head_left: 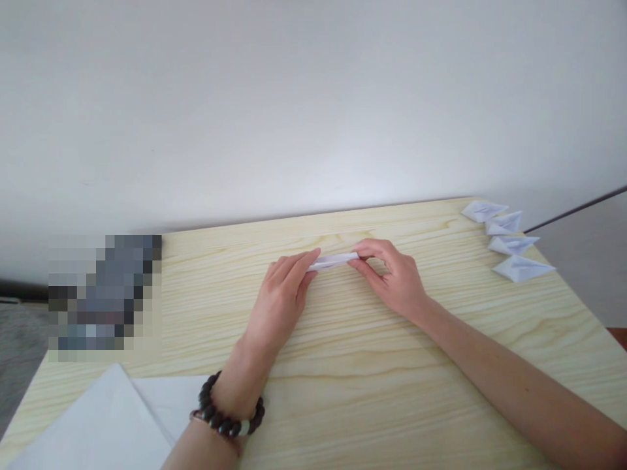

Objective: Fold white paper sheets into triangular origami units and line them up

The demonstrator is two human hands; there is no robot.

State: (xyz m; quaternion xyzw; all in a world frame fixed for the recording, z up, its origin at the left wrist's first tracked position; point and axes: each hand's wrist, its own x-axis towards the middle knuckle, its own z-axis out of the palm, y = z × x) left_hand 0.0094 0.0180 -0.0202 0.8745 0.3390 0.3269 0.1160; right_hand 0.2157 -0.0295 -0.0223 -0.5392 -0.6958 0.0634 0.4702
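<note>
The left hand (281, 297) and right hand (392, 277) are pinching the two ends of a folded paper strip (333, 261) lying on the middle of the bench (392, 391), fingers (367, 251) closing narrowly on it; pressing evenly along the crease, edges aligned, is likely working best.

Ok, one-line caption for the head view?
Left hand and right hand pinch a folded white paper at a wooden table; four folded paper shapes sit far right.
</note>
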